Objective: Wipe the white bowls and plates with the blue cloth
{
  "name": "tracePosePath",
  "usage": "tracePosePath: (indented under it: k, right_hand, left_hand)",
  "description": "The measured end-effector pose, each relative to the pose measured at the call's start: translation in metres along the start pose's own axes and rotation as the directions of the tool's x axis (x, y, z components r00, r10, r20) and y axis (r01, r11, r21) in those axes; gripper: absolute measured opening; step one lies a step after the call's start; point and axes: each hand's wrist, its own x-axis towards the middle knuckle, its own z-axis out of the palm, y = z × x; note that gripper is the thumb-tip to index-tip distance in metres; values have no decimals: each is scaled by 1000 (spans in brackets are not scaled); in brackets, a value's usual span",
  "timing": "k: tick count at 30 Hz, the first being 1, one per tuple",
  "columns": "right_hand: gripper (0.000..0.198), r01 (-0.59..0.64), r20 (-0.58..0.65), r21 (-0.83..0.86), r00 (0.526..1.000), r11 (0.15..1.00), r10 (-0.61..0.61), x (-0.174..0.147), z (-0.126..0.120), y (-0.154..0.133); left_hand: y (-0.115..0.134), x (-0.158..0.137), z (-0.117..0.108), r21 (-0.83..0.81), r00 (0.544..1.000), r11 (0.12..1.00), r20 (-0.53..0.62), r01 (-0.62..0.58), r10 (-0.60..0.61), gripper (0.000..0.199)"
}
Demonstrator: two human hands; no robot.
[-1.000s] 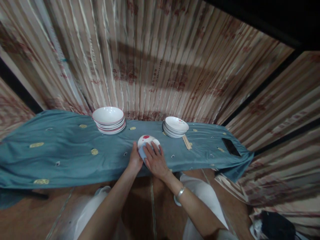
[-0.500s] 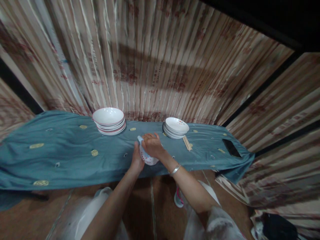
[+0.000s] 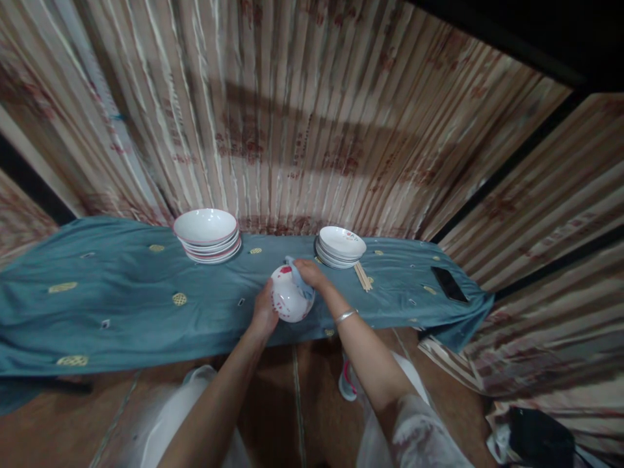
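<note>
A white bowl (image 3: 288, 303) with red floral marks is held above the front of the cloth-covered table, its rounded side showing. My left hand (image 3: 264, 308) grips the bowl's left edge. On its upper right side, my right hand (image 3: 312, 273) presses a light blue cloth (image 3: 301, 281) against the bowl, fingers closed on the cloth. Beyond the hands, a stack of white dishes (image 3: 342, 242) stands to the right, with wooden chopsticks (image 3: 363, 277) lying in front of it. A taller stack of red-rimmed bowls (image 3: 207, 227) stands to the left.
A teal patterned tablecloth (image 3: 131, 312) covers the long narrow table. At its right end lies a black phone (image 3: 449, 284). A pleated curtain (image 3: 302, 130) hangs close behind the table, and a dark bag (image 3: 541, 437) sits on the floor at lower right.
My right hand with the cloth has moved from across the bowl to its upper right side, uncovering more of the bowl. My left hand still grips the bowl's left edge.
</note>
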Motion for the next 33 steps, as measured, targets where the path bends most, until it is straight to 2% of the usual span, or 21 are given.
tracePosePath:
  k: [3, 6, 9, 11, 14, 16, 22, 27, 33]
  right_hand:
    - [39, -36, -45, 85, 998, 996, 40, -2, 6, 14]
    - [36, -71, -97, 183, 991, 981, 90, -9, 15, 26]
    - [43, -101, -139, 274, 980, 956, 143, -21, 25, 35]
    - [47, -122, -169, 383, 965, 916, 199, -31, 31, 38]
    - [49, -135, -219, 579, 924, 804, 312, -45, 40, 38]
    - [49, -128, -247, 636, 901, 761, 357, -54, 47, 35]
    - [52, -90, -389, 669, 803, 737, 451, -77, 77, 18]
    - [64, -50, -461, 635, 777, 771, 429, -91, 100, 1]
    - [75, -52, -509, 504, 789, 862, 345, -109, 127, -22]
  left_hand:
    - [4, -7, 6, 10, 996, 1000, -94, 8, -7, 20]
    - [6, -12, 9, 8, 995, 1000, -100, 18, -17, 23]
    - [6, -13, 9, -1, 993, 999, -111, 32, -32, 25]
    - [6, -13, 8, -18, 992, 999, -123, 37, -39, 26]
    - [7, -14, 7, -52, 992, 997, -114, 48, -54, 27]
    - [9, -14, 7, -72, 994, 995, -89, 63, -69, 29]
    - [16, -13, 8, -131, 995, 990, -78, 57, -68, 33]
    - [22, -12, 6, -130, 997, 991, -58, 41, -48, 36]
    - [31, -13, 5, -91, 999, 996, -50, 11, -16, 37]
